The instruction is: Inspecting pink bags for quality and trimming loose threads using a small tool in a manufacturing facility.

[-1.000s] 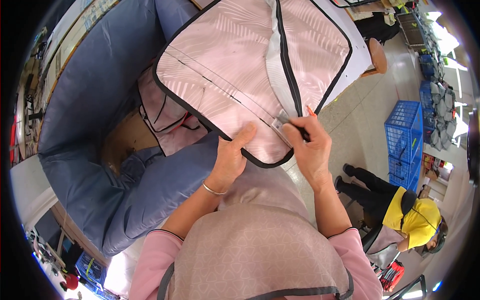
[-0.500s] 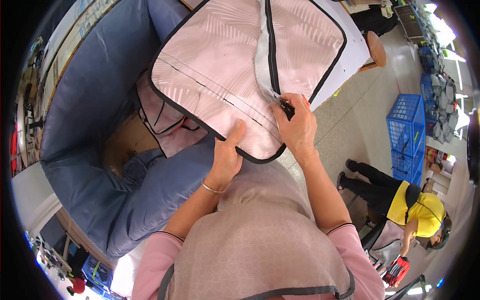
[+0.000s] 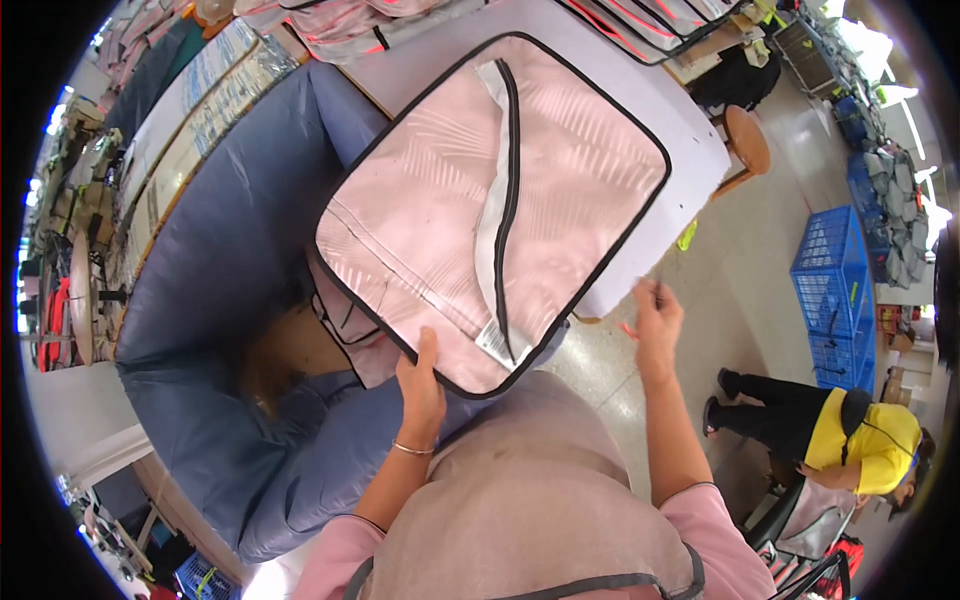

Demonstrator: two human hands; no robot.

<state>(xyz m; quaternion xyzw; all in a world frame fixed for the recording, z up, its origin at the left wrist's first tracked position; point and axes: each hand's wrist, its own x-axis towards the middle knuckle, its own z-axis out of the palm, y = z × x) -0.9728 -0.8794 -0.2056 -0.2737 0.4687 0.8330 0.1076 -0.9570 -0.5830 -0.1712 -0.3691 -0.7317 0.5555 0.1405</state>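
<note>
A pink leaf-patterned fabric panel (image 3: 590, 170) with black bound edges lies tilted over the white table. Down its middle runs a black zip (image 3: 513, 190) with a pale strip along it, and a white label (image 3: 497, 342) shows near its lower end. My left hand (image 3: 421, 392) grips the panel's lower left edge, thumb on top. Off the panel's right side, my right hand (image 3: 658, 325) is closed and slightly blurred. A small orange-red bit of what it holds sticks out; the rest is hidden in the fingers.
A padded blue cover (image 3: 215, 260) curves round the left, with more pink pieces (image 3: 368, 350) inside it. The white table (image 3: 690, 150) reaches behind the panel. A wooden stool (image 3: 745, 140), stacked blue crates (image 3: 835, 270) and a person in yellow (image 3: 870, 440) are at the right.
My right hand has left the zip's lower end and moved right, away from the panel. The panel now appears lower and wholly in view, with its white label showing. My left hand still grips its edge.
</note>
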